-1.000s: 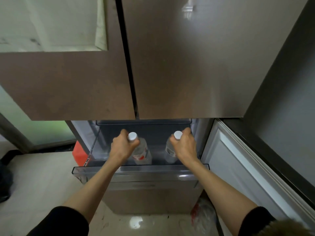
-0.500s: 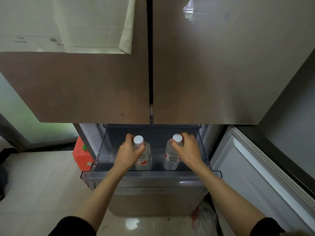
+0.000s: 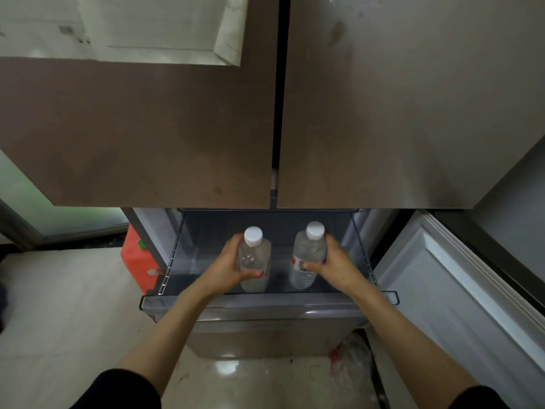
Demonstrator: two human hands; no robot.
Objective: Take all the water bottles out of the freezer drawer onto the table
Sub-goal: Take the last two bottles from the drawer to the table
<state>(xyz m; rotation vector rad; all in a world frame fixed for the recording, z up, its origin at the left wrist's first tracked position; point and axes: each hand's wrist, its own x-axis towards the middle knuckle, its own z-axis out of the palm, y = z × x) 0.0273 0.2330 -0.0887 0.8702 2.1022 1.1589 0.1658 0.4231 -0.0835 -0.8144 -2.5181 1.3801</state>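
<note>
Head view looked down into the open freezer drawer beneath two closed brown fridge doors. The left hand was wrapped around the left water bottle, and the right hand was wrapped around the right water bottle. Both bottles stood upright, white-capped, near the drawer's front edge, side by side but apart.

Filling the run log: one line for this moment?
left hand: grips left bottle | right hand: grips right bottle | both above freezer drawer
</note>
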